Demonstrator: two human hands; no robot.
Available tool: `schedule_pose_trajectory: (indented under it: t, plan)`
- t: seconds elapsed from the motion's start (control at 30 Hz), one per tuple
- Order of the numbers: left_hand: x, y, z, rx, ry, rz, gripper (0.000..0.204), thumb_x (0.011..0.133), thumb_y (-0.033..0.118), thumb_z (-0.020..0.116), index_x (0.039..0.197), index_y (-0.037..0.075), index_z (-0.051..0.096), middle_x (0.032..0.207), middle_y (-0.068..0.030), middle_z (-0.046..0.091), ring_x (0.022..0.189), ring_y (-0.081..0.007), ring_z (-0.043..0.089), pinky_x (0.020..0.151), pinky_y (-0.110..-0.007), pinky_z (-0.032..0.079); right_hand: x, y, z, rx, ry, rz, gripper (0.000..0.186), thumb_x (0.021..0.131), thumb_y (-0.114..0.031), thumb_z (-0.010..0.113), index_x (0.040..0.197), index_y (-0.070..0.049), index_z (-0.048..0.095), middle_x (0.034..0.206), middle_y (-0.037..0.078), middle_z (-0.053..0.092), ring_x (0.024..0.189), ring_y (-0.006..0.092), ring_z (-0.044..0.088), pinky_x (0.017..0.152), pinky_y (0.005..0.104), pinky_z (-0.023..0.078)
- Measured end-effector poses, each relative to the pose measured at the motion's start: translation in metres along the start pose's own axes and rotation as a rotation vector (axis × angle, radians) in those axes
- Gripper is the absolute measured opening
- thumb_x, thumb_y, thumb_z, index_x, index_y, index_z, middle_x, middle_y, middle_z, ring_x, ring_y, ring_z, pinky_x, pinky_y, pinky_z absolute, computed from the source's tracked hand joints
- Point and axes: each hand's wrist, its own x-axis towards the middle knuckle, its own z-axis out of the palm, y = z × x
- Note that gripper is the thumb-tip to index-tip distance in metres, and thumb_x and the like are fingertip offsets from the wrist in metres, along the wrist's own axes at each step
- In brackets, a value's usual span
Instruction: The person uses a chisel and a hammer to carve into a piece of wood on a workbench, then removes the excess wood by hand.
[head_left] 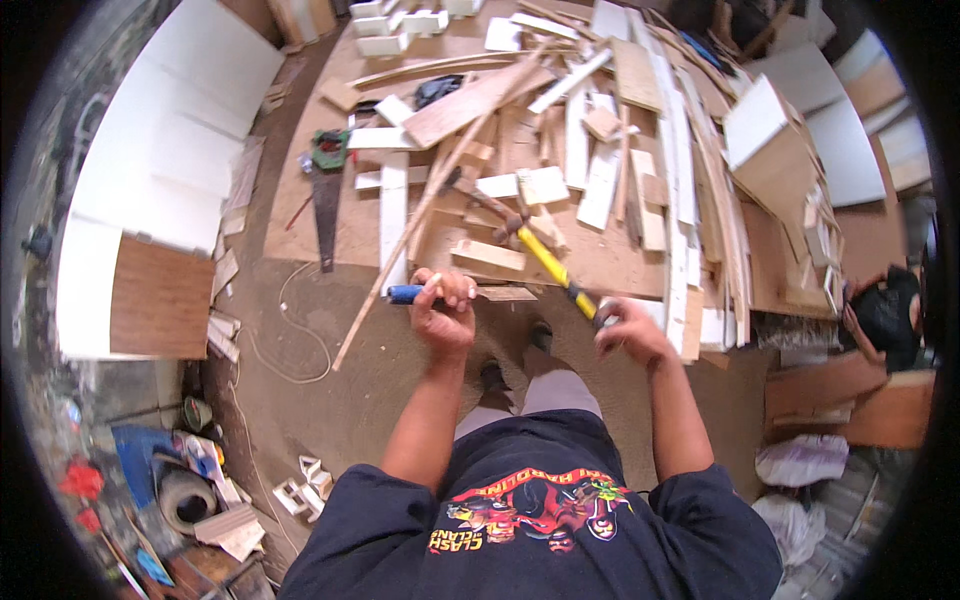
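My left hand [443,310] is closed round a blue-handled tool [403,294], below the worktable's near edge in the view; its working end is hard to make out. My right hand [630,330], to the right, has its fingers curled round the lower end of a yellow-and-black hammer handle [545,255]. The hammer slants up to the left, over the jumbled white and tan wood offcuts [487,253] on the worktable [290,235]. A hand saw [326,210] with a green handle lies at the table's left.
White panels [160,120] stand at the left. A pale cable [290,345] runs across the floor. Rolls and scraps [185,500] lie at lower left. A co-worker [890,320] is at the right edge, near stacked boards [760,130]. Small white pieces [303,490] lie on the floor.
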Motion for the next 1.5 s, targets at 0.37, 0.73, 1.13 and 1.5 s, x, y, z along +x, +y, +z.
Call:
schedule_pose_trajectory:
  t: [0.37,0.73,1.13,1.5]
  plan:
    - [-0.062,-0.140,0.053,0.107,-0.144,-0.100,0.035,0.101,0.040,0.067,0.093,0.013,0.046,0.071,-0.0035,0.046,0.041,-0.0109,0.039,0.041,-0.027,0.034,-0.086,0.112,-0.052,0.087,0.314,-0.034,0.035,0.084,-0.010,0.073,0.112,-0.006,0.053,0.075,0.001,0.054,0.056,0.0123,0.055,0.046,0.0300,0.049]
    - [-0.155,-0.358,0.125,0.541,-0.275,-0.081,0.031,0.096,0.026,0.073,0.080,0.007,0.054,0.067,-0.0025,0.052,0.056,-0.0116,0.050,0.050,-0.027,0.042,-0.151,0.207,-0.242,-0.310,0.825,-0.130,0.032,0.083,-0.023,0.078,0.096,0.003,0.065,0.076,0.021,0.065,0.069,0.0359,0.066,0.066,0.0446,0.050]
    - [-0.192,-0.462,0.156,0.752,-0.807,0.154,0.026,0.078,-0.003,0.072,0.063,0.004,0.052,0.058,-0.0078,0.055,0.050,-0.0205,0.053,0.050,-0.033,0.043,-0.218,0.284,-0.293,-0.285,0.670,-0.164,0.037,0.088,-0.024,0.081,0.078,-0.003,0.053,0.060,0.006,0.043,0.056,0.0111,0.041,0.051,0.0332,0.039]
    - [-0.193,-0.480,0.136,0.736,-0.860,0.370,0.022,0.076,0.003,0.079,0.068,0.005,0.059,0.064,-0.0066,0.058,0.059,-0.0243,0.058,0.060,-0.036,0.047,-0.210,0.298,-0.252,-0.200,0.903,-0.149,0.033,0.082,-0.010,0.082,0.075,-0.004,0.051,0.061,0.002,0.042,0.059,0.0088,0.041,0.052,0.0314,0.038]
